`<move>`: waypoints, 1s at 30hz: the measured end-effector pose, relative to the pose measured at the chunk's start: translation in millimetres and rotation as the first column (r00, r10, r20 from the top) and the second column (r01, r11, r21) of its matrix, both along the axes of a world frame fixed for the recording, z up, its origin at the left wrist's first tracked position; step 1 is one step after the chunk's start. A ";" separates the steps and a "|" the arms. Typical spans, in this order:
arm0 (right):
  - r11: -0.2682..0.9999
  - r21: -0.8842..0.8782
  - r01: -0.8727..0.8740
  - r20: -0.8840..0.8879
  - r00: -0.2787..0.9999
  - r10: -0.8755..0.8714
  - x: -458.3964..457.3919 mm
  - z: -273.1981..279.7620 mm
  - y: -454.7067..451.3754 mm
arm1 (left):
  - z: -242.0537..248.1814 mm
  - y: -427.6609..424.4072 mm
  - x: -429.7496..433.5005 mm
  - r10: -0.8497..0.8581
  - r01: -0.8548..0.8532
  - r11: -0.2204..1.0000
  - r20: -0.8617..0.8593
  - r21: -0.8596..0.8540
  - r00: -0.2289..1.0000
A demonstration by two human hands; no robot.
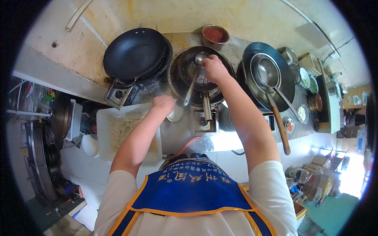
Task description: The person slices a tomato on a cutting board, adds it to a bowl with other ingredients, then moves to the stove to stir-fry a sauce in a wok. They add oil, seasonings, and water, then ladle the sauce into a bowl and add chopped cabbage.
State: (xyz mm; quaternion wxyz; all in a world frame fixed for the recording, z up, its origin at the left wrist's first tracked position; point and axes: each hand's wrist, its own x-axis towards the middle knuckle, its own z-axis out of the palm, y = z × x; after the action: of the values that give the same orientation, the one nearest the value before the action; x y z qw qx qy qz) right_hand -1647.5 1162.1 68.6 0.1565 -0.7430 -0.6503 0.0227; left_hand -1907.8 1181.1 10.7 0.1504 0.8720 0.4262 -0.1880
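My left hand [164,105] is closed at the edge of a small white container [175,114], beside a tub of noodles. A dark wok [186,69] with a metal handle [207,107] sits on the middle burner; small pale bits lie in it. Above the wok, my right hand [216,68] has its fingers drawn together beside the bowl of a metal ladle [194,84]. The ladle's handle crosses the wok's near-left rim. Whether my right fingers hold the ladle or a pinch of something is hidden.
Stacked black pans [134,54] stand left. A white tub [99,129] holds noodles [125,126]. A metal pot of red powder [215,34] is behind the wok. On the right, a large wok [288,88] bears a wood-handled strainer [279,126] and another ladle [288,103]. Stacked plates [226,120] stand nearby.
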 end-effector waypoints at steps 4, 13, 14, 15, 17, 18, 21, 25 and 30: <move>0.980 0.068 0.185 -0.110 0.978 -0.177 0.6 5.9 -4.5 | -13.0 5.8 -2.5 -0.035 0.034 0.999 0.045 0.028 0.998; 0.955 -0.012 0.296 -0.179 0.939 -0.293 -0.1 17.7 -4.5 | 13.4 -27.1 -83.6 0.247 -0.308 0.950 0.481 0.050 0.841; 0.955 -0.037 0.293 -0.232 0.927 -0.294 0.3 14.7 -5.4 | 15.4 -35.9 -95.2 0.274 -0.321 0.947 0.519 0.001 0.810; 0.976 0.062 0.208 -0.185 0.963 -0.193 -0.1 10.8 -4.5 | 17.5 -44.7 -104.5 0.313 -0.335 0.940 0.541 -0.060 0.781; 0.980 0.183 0.077 -0.081 0.995 -0.063 -2.4 2.9 -5.2 | 19.8 -61.4 -112.1 0.383 -0.358 0.919 0.595 -0.167 0.707; 0.978 0.185 0.093 -0.053 0.995 -0.085 -4.0 0.3 -5.6 | 20.5 -71.0 -111.6 0.418 -0.369 0.904 0.623 -0.216 0.661; 0.934 0.150 0.325 -0.184 0.937 -0.296 -10.4 3.1 -10.7 | 19.8 -85.7 -97.5 0.481 -0.333 0.876 0.699 -0.350 0.530; 0.955 -0.098 0.281 -0.161 0.942 -0.294 -22.3 28.4 -19.7 | 6.2 -78.7 -73.4 0.532 -0.241 0.839 0.643 -0.487 0.551; 0.823 0.264 0.503 -0.493 0.803 -0.334 -70.9 47.4 -58.8 | -15.2 -58.2 -52.4 0.524 -0.132 0.829 0.675 -0.543 0.519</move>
State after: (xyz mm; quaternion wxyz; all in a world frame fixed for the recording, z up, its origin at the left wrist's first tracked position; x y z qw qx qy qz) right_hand -1718.4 1103.4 116.1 0.4370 -0.8016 -0.4074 0.0213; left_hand -1960.2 1122.9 -4.5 0.5452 0.7048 0.4207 0.1702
